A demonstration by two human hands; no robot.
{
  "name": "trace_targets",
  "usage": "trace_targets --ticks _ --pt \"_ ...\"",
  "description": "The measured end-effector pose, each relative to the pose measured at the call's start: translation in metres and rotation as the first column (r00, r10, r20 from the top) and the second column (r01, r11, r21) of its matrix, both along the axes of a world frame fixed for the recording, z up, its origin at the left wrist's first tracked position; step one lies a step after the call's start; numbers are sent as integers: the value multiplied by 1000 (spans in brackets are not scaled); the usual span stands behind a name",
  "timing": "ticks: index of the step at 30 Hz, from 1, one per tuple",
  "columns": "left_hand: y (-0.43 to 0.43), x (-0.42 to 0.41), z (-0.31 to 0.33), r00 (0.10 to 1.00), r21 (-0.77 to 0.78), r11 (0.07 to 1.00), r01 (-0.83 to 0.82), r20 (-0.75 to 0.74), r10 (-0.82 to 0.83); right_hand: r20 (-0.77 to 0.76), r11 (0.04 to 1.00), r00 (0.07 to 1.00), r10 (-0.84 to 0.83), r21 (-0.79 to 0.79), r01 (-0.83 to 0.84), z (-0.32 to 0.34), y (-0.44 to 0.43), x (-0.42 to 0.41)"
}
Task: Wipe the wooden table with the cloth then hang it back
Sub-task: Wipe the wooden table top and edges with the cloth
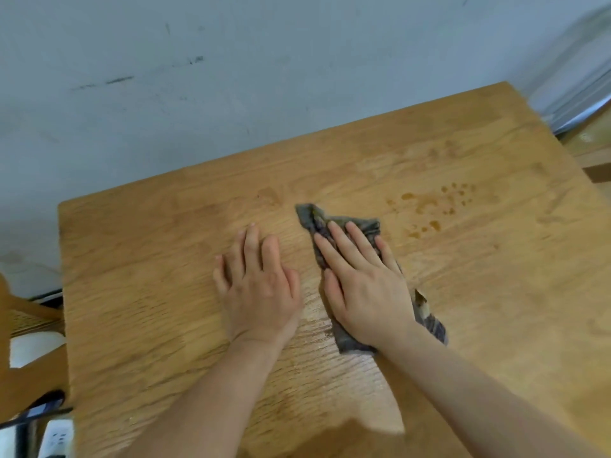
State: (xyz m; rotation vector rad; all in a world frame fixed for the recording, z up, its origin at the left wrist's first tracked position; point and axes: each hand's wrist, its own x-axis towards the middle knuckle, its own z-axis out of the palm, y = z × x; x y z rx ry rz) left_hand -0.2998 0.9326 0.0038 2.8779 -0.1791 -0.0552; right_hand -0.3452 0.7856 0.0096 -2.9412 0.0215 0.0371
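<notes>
Right hand (pixel 363 279) flat, pressing grey cloth (pixel 344 226) mid tabletop (pixel 165 325); left hand (pixel 258 285) flat, released, bracing. Brown drips (pixel 429 206) just right/far of cloth: sweep w/ firm, overlapping strokes.

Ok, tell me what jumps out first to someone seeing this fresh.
Two bare hands lie flat mid-table: the right hand presses a dark grey cloth onto the wooden table, and the left hand rests on bare wood beside it. Brown droplets dot the wood just beyond the cloth, to its right.
</notes>
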Motion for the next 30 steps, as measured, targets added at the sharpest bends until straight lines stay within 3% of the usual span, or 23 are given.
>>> trace_targets --ticks 3,7,14,18,21,23,27,30 --pt "-1 3 0 1000 -4 1000 -5 5 5 3 1000 1000 -3 2 3 -3 -21 55" --pt "1 1 -2 1000 12 1000 -7 9 7 -20 974 975 -223 21 224 -9 -29 128" --pt "1 1 1 1000 -24 1000 -1 8 1 -24 998 998 -65 19 66 0 -17 -35" --pt "1 2 0 1000 -42 999 -3 7 4 -25 951 951 -307 -42 306 -1 -77 -43" --pt "0 2 1 1000 -35 999 4 19 -3 -8 878 879 -477 -36 477 -6 -63 -34" --pt "0 -1 0 999 -29 999 17 37 -16 8 899 899 -438 -20 438 -8 -19 -37" --pt "-1 -4 1 997 -46 999 -9 76 13 52 993 993 -105 55 102 -11 35 -54" --pt "-2 -5 2 996 -35 999 16 85 -13 69 984 983 -168 63 164 -10 -8 -75"
